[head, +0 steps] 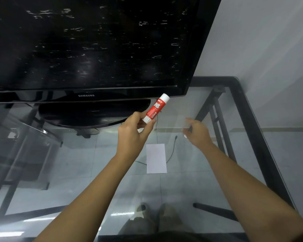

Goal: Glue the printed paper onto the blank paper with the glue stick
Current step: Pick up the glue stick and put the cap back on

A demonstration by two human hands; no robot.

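Above the glass table, left hand grips the light, rigid glue stick low; blurred right hand, grip unclear, nears flimsy paper.

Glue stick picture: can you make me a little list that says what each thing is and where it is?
glue stick: red and white, cap on, tilted, held up above the table
left hand: gripping the bottom end of the glue stick
right hand: blurred, fingers bent; whether it holds something cannot be told
white paper: lying flat on the glass table, between the two arms
glass table: see-through top, black frame
TV: switched off, standing at the back
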